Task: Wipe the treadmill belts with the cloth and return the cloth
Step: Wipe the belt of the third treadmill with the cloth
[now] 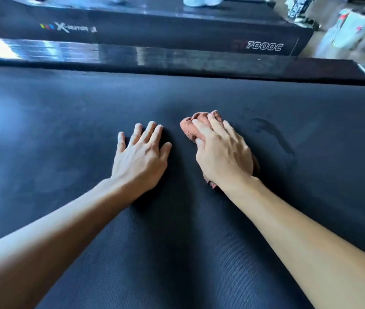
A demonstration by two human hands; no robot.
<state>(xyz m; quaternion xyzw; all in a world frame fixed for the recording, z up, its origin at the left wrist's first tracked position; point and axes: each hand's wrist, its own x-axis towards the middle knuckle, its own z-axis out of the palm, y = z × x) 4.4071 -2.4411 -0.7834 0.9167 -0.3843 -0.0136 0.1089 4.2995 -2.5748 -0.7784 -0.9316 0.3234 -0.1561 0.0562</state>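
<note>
Wiping step in hand, I judge. Right hand (223, 156) presses the bunched rust-coloured cloth (199, 121) onto the near treadmill belt (65, 130), grip closed round it, thumb tucked at its side. Left hand (140, 157) lies flat on the belt just beside it, grip wide, holding nothing. A damp streak (275, 134) shows right of the cloth. Next move calls for firm strokes over the dry stretch, left hand bracing. Second treadmill (154, 30) beyond the side rail (177, 61): cannot tell if wiped.
</note>
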